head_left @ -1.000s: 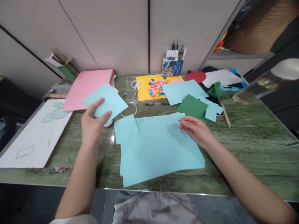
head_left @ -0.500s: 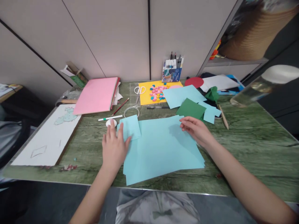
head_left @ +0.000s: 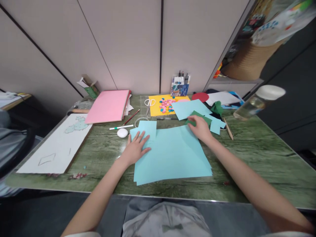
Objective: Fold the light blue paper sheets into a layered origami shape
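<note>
A stack of large light blue paper sheets (head_left: 170, 158) lies in front of me, its edges slightly uneven. My left hand (head_left: 135, 148) rests on the stack's left side with fingers spread, partly over a small light blue paper piece (head_left: 148, 126). At the stack's top right corner, my right hand (head_left: 200, 127) has thumb and fingers closed around the paper's edge; the fingertips partly hide how many sheets are between them. Just behind that hand lies a green paper piece (head_left: 206, 119), partly covered by it. A white egg-shaped object (head_left: 122, 133) sits left of my left hand.
Behind the stack are scissors (head_left: 149, 102), a yellow sheet (head_left: 155, 110) bearing small coloured pieces, and a marker set (head_left: 180, 86). A pink folder (head_left: 108, 107) and a drawing board (head_left: 56, 141) are left. A lidded bottle (head_left: 256, 102) stands right.
My left hand has slid right, off the egg-shaped object and onto the papers. My right hand has closed at the stack's top right corner. The camera view has shifted a little.
</note>
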A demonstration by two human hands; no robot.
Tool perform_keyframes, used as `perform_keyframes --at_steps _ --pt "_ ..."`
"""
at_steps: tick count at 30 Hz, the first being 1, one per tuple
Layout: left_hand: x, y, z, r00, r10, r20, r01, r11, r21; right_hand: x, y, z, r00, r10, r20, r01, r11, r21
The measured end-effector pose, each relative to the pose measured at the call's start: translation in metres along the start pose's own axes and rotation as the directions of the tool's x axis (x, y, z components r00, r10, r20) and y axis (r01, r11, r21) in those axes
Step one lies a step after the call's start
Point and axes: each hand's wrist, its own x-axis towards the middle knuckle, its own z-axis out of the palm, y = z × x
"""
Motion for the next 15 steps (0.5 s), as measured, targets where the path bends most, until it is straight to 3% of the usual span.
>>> perform_keyframes --at_steps 4,7,12,15 --pt "0.001 -0.002 0.001 0.998 0.031 -0.046 -0.031 1.000 0.002 0.023 0.000 0.012 0.992 -0.128 -0.012 0.119 0.951 -0.285" --pt "-0.008 0.002 0.001 0.995 0.019 -0.101 -0.018 1.000 0.014 0.034 0.005 0.019 0.983 -0.181 0.003 0.167 0.899 -0.405" --pt "-0.025 0.002 0.002 0.980 0.042 -0.192 -0.039 0.999 0.016 0.045 0.020 0.018 0.984 -0.176 -0.010 0.151 0.874 -0.462" --pt "-0.026 -0.004 0.005 0.972 0.067 -0.224 -0.071 0.997 -0.006 0.054 0.028 0.010 0.987 -0.133 -0.093 0.082 0.903 -0.422"
